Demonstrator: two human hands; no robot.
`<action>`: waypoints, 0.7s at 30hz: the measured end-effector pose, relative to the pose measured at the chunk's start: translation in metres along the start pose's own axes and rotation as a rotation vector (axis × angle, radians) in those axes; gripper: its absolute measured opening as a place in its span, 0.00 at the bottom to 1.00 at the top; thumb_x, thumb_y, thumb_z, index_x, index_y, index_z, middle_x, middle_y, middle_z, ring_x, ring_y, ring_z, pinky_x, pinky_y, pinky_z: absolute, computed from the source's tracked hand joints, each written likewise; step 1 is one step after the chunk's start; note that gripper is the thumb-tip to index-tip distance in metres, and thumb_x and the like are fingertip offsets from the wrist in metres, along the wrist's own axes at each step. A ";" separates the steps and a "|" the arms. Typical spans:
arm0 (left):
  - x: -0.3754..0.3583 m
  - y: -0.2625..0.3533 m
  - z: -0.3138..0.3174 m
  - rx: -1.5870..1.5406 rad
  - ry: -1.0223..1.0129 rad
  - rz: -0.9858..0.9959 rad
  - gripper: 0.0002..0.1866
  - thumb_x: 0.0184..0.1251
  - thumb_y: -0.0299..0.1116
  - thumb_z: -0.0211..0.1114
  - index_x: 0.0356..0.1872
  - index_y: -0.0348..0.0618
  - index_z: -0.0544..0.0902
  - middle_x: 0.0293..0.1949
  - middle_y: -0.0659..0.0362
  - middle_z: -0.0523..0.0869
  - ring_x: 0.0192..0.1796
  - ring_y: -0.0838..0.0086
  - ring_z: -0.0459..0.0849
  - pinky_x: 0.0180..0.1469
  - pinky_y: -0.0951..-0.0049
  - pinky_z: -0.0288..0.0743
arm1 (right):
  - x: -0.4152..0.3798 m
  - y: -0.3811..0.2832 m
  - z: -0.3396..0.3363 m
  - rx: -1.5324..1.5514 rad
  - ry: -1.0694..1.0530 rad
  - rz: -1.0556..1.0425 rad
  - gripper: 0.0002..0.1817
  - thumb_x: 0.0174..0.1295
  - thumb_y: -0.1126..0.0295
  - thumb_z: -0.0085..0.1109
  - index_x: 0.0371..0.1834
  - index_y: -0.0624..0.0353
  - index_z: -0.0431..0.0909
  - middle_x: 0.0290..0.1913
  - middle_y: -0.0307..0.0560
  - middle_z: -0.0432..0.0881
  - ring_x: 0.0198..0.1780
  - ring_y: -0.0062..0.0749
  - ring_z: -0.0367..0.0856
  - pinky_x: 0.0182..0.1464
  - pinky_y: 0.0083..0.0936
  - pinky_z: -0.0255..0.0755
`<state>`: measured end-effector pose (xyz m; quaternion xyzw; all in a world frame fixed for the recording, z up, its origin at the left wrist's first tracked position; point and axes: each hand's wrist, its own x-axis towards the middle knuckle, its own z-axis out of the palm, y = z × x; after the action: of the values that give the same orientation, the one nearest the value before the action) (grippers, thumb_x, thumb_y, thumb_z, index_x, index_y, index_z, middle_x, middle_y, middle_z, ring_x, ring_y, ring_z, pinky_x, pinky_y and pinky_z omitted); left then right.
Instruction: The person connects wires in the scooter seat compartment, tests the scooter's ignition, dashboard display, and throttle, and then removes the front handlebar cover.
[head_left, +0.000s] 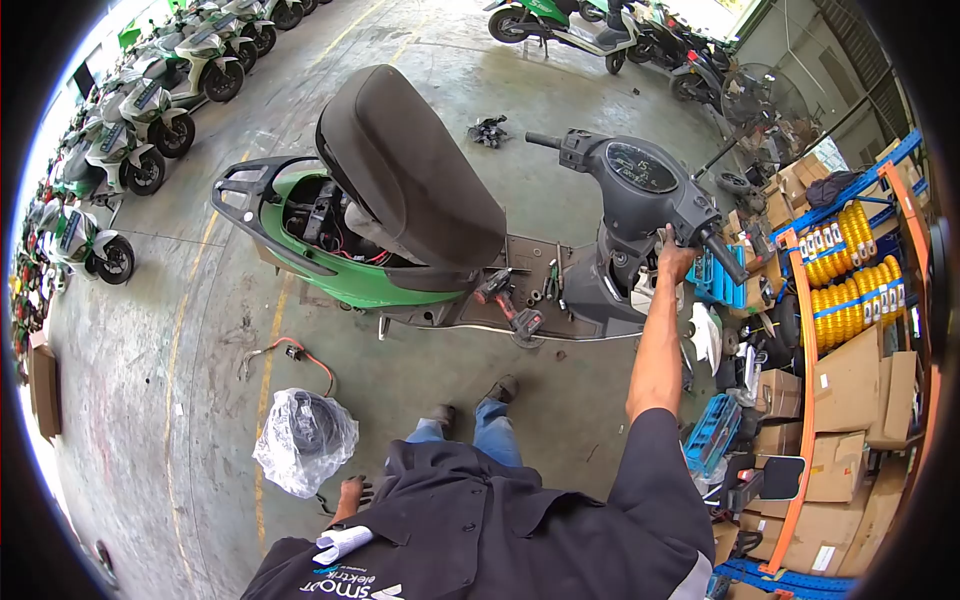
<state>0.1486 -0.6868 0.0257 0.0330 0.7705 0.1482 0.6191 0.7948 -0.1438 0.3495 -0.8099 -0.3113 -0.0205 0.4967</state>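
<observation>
A green and black scooter (400, 300) stands across the view, its seat (420, 160) tipped up over an open compartment with wires. My right hand (677, 256) reaches to the front panel below the handlebar and display (642, 167); its fingers are bent against the panel, and whether they grip something is hidden. My left hand (354, 492) hangs low by my side with its fingers apart and nothing in it, near a plastic-wrapped round part (306, 440) on the floor. On the footboard lie a red and black power drill (508, 302) and several small tools.
Rows of parked scooters (145, 120) line the left, with more (570, 30) at the top. At the right stands a shelf (800, 400) with cardboard boxes (845, 385) and yellow springs (850, 300). Blue crates (715, 430) and loose parts lie before it. A red cable (315, 358) rests on the floor.
</observation>
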 end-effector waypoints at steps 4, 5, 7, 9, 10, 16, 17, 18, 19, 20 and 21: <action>0.015 0.031 0.014 -0.020 0.021 -0.026 0.21 0.70 0.40 0.53 0.62 0.46 0.73 0.45 0.52 0.86 0.37 0.58 0.85 0.40 0.55 0.79 | -0.013 -0.020 -0.012 -0.154 -0.024 0.121 0.52 0.49 0.40 0.70 0.64 0.66 0.53 0.48 0.69 0.81 0.50 0.64 0.81 0.52 0.52 0.73; 0.021 0.043 0.021 -0.015 0.016 0.010 0.21 0.70 0.41 0.53 0.61 0.47 0.73 0.45 0.53 0.86 0.37 0.59 0.85 0.39 0.56 0.79 | -0.016 -0.023 -0.013 -0.193 -0.029 0.153 0.54 0.49 0.38 0.69 0.66 0.66 0.51 0.48 0.70 0.81 0.50 0.64 0.81 0.51 0.52 0.73; 0.030 0.075 0.034 -0.007 0.001 0.075 0.21 0.70 0.42 0.54 0.61 0.49 0.74 0.44 0.54 0.86 0.36 0.62 0.85 0.38 0.56 0.78 | -0.015 -0.019 -0.006 -0.160 -0.009 0.164 0.54 0.50 0.39 0.69 0.67 0.65 0.50 0.50 0.70 0.80 0.50 0.64 0.81 0.52 0.51 0.74; 0.031 0.114 0.060 0.018 0.040 0.145 0.20 0.69 0.42 0.55 0.59 0.50 0.76 0.43 0.54 0.86 0.34 0.64 0.85 0.36 0.59 0.78 | -0.014 -0.012 -0.003 -0.098 -0.007 0.110 0.53 0.51 0.41 0.69 0.67 0.63 0.49 0.51 0.69 0.79 0.51 0.64 0.81 0.52 0.51 0.74; 0.028 0.132 0.074 0.023 0.042 0.158 0.20 0.69 0.42 0.55 0.59 0.50 0.76 0.43 0.54 0.86 0.34 0.64 0.85 0.36 0.59 0.78 | -0.014 -0.013 -0.008 -0.068 -0.019 0.088 0.53 0.51 0.42 0.69 0.68 0.62 0.48 0.52 0.69 0.79 0.51 0.64 0.80 0.52 0.51 0.74; 0.005 0.237 0.207 0.344 -0.081 0.337 0.20 0.67 0.42 0.56 0.56 0.46 0.78 0.43 0.54 0.87 0.32 0.67 0.86 0.31 0.65 0.78 | -0.001 0.000 -0.037 -0.033 -0.141 0.018 0.51 0.52 0.41 0.67 0.69 0.60 0.51 0.57 0.64 0.78 0.54 0.61 0.79 0.56 0.50 0.71; 0.005 0.253 0.234 0.393 -0.103 0.379 0.20 0.67 0.42 0.56 0.56 0.45 0.78 0.43 0.54 0.88 0.32 0.67 0.86 0.31 0.65 0.78 | -0.001 -0.002 -0.040 -0.078 -0.104 -0.032 0.49 0.53 0.42 0.67 0.68 0.62 0.53 0.54 0.66 0.79 0.51 0.61 0.81 0.54 0.49 0.73; 0.003 0.270 0.262 0.450 -0.131 0.454 0.20 0.66 0.42 0.57 0.55 0.45 0.79 0.42 0.54 0.88 0.32 0.68 0.86 0.30 0.66 0.78 | 0.004 0.002 -0.036 -0.090 -0.144 -0.010 0.49 0.54 0.42 0.67 0.66 0.66 0.54 0.49 0.68 0.80 0.49 0.61 0.81 0.52 0.49 0.74; 0.001 0.288 0.291 0.494 -0.158 0.529 0.20 0.66 0.43 0.57 0.55 0.44 0.79 0.41 0.55 0.88 0.31 0.69 0.86 0.29 0.68 0.78 | 0.003 -0.002 -0.040 -0.102 -0.152 0.007 0.51 0.54 0.43 0.67 0.68 0.69 0.52 0.45 0.70 0.81 0.48 0.62 0.82 0.52 0.48 0.75; -0.004 0.307 0.319 0.526 -0.190 0.596 0.20 0.66 0.43 0.58 0.54 0.44 0.80 0.39 0.55 0.88 0.31 0.70 0.86 0.29 0.70 0.79 | 0.003 0.001 -0.036 -0.080 -0.127 0.010 0.52 0.54 0.42 0.67 0.68 0.69 0.51 0.46 0.70 0.81 0.48 0.62 0.82 0.52 0.48 0.75; -0.012 0.326 0.349 0.544 -0.224 0.663 0.20 0.66 0.43 0.58 0.53 0.43 0.81 0.38 0.56 0.89 0.31 0.71 0.86 0.28 0.72 0.79 | 0.003 0.004 -0.031 -0.057 -0.106 0.001 0.52 0.54 0.42 0.67 0.69 0.69 0.50 0.47 0.70 0.80 0.48 0.62 0.82 0.52 0.48 0.75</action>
<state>0.4446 -0.3134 0.0588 0.4559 0.6574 0.1260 0.5866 0.8084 -0.1690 0.3631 -0.8237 -0.3361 0.0139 0.4564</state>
